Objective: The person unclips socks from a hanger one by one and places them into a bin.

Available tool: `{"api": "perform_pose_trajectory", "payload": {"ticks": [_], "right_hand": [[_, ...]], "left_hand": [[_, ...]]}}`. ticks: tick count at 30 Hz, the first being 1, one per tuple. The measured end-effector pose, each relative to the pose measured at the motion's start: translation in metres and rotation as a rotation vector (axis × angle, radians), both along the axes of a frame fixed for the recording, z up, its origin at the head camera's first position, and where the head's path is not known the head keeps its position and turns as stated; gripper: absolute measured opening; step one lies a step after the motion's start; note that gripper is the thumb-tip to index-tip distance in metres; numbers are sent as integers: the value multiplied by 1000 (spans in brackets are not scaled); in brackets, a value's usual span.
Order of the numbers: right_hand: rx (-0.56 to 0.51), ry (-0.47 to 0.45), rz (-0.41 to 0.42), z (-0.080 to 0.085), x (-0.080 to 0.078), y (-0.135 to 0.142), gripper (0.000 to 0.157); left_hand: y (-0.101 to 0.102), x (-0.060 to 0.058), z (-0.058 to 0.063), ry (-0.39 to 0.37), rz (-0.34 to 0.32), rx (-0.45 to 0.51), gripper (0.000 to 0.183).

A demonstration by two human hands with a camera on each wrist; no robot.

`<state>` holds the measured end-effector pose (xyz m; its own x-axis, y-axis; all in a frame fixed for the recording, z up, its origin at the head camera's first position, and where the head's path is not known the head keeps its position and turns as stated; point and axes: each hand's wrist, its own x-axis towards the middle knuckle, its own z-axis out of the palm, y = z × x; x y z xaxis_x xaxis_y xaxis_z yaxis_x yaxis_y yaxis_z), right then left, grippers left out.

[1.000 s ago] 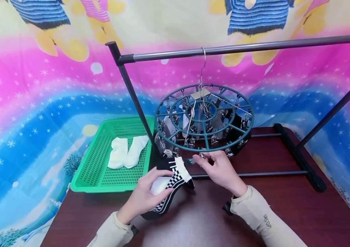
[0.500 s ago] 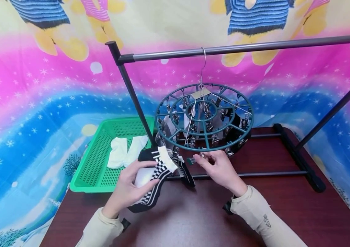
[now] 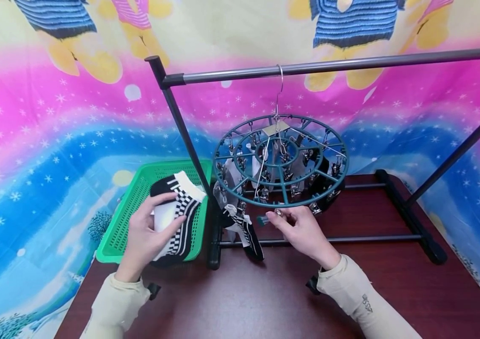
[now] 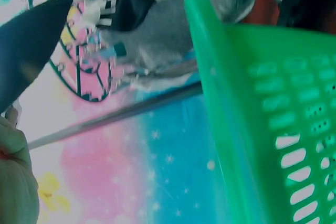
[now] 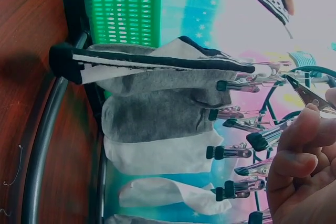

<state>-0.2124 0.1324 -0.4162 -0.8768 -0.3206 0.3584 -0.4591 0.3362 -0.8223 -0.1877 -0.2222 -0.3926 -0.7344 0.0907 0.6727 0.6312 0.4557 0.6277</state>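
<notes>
My left hand (image 3: 144, 235) grips a black-and-white checkered sock (image 3: 183, 202) above the green basket (image 3: 106, 258). In the left wrist view only a dark part of this sock (image 4: 31, 51) shows. My right hand (image 3: 303, 235) pinches a metal clip (image 3: 263, 220) with green tips at the front of the round hanger (image 3: 282, 205). That clip holds nothing. A similar checkered sock (image 3: 249, 235) hangs from the hanger, left of my right hand. Behind it, the right wrist view shows grey socks (image 5: 163, 116) and white socks (image 5: 157, 153) clipped in a row. The held sock largely hides the basket's contents.
The hanger hooks over the rack's dark bar (image 3: 231, 74). The rack's left post (image 3: 182, 127) stands between basket and hanger, with its base bars (image 3: 371, 238) on the dark red table (image 3: 256, 301). A printed cloth (image 3: 95, 108) covers the wall behind.
My left hand has carried the checkered sock left, from beside the hanger to over the basket, uncovering the hanging checkered sock. My right hand stays in place with the clip.
</notes>
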Motion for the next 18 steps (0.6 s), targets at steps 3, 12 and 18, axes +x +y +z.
{"api": "perform_pose_trajectory", "payload": {"ticks": [3, 12, 18], "right_hand": [[-2, 5, 3, 0, 0, 0, 39], [1, -19, 9, -1, -1, 3, 38], [3, -18, 9, -1, -1, 3, 40]], "left_hand": [[-8, -6, 5, -47, 62, 46, 58], [-28, -31, 16, -133, 244, 122, 58], [-39, -53, 19, -258, 354, 54, 65]]}}
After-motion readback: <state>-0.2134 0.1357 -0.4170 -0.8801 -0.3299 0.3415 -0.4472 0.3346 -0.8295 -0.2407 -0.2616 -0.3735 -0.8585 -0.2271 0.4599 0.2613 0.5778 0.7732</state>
